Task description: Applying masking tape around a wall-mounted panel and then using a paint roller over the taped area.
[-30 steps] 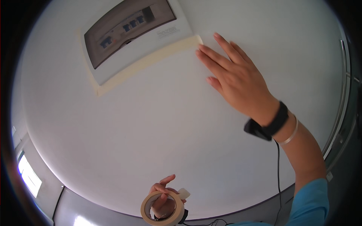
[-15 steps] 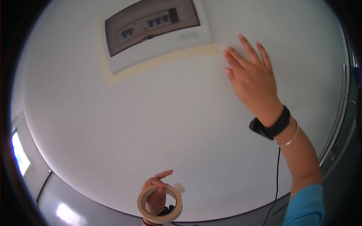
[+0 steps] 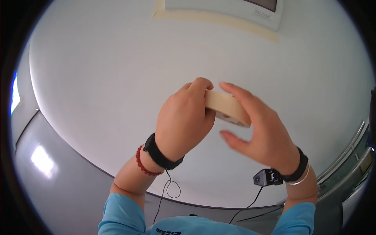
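Observation:
My left hand (image 3: 186, 111) grips one side of a roll of masking tape (image 3: 227, 105), which is cream-coloured and held tilted in front of the white wall. Around the roll's other side is my right hand (image 3: 260, 123), its thumb and fingers spread apart; whether a fingertip touches the tape I cannot tell. Above both hands, a strip of masking tape (image 3: 219, 19) lies on the wall along the lower edge of a white electrical panel box (image 3: 219, 6). Most of that box is cut off by the top of the view.
A small black camera (image 3: 266, 178) sits at my right wrist on a dark strap, its cable hanging down. Another thin cable (image 3: 162, 196) hangs from my left wrist. Metal rails (image 3: 344, 150) stand at the right; a grey floor (image 3: 78, 156) shows beyond the wall's lower edge.
My right hand has come down from the end of the tape strip to the roll. My left hand has risen with the roll. The panel box now sits higher and farther right in view.

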